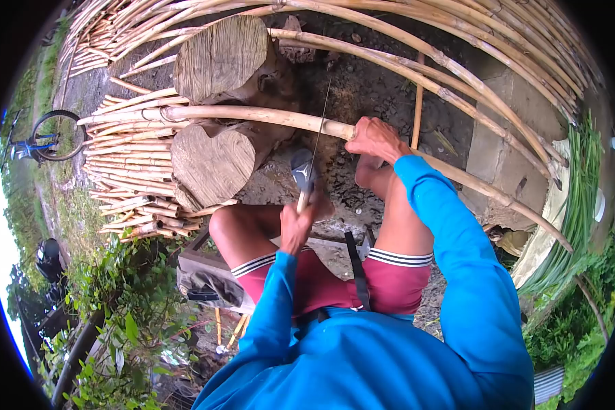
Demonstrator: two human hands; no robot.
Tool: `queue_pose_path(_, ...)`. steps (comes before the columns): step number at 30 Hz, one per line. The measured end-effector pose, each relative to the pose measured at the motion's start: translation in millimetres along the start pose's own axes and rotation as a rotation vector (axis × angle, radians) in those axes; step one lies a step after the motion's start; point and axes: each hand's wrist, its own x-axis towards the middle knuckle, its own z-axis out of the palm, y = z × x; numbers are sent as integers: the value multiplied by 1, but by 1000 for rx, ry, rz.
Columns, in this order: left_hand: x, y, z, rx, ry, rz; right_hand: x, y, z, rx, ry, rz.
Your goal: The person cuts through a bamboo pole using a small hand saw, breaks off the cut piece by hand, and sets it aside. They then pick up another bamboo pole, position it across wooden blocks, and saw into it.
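My left hand (298, 225) is closed around the handle of a long thin blade (326, 99). The blade points up and away, and it crosses the long bamboo pole (260, 114) in view; whether it touches the pole I cannot tell. Wrapped round that pole, just right of the blade, is my right hand (377, 139). The pole's left part passes over the gap between two cut logs, the far log (220, 58) and the near log (213, 164), and its right part bends down toward the lower right.
Cut bamboo (133, 156) lies piled left of the logs. Longer poles (417, 27) curve across the top. A concrete block (506, 137) and green strips (577, 198) are at the right. My sandal (302, 171) is near the blade. A bicycle wheel (35, 130) stands far left.
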Motion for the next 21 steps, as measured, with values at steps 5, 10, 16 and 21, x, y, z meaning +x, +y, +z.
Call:
queue_pose_path(5, 22, -3, 2, 82, 85, 229, -4, 2, -6, 15, 8, -25)
queue_pose_path(10, -21, -14, -2, 5, 72, -69, -1, 3, 0, 4, 33, -25)
queue_pose_path(16, -1, 7, 1, 55, 36, 8, -2, 6, 0, 11, 47, -24)
queue_pose_path(21, -20, -12, 2, -45, 70, -117, 2, 4, 3, 18, 35, 0)
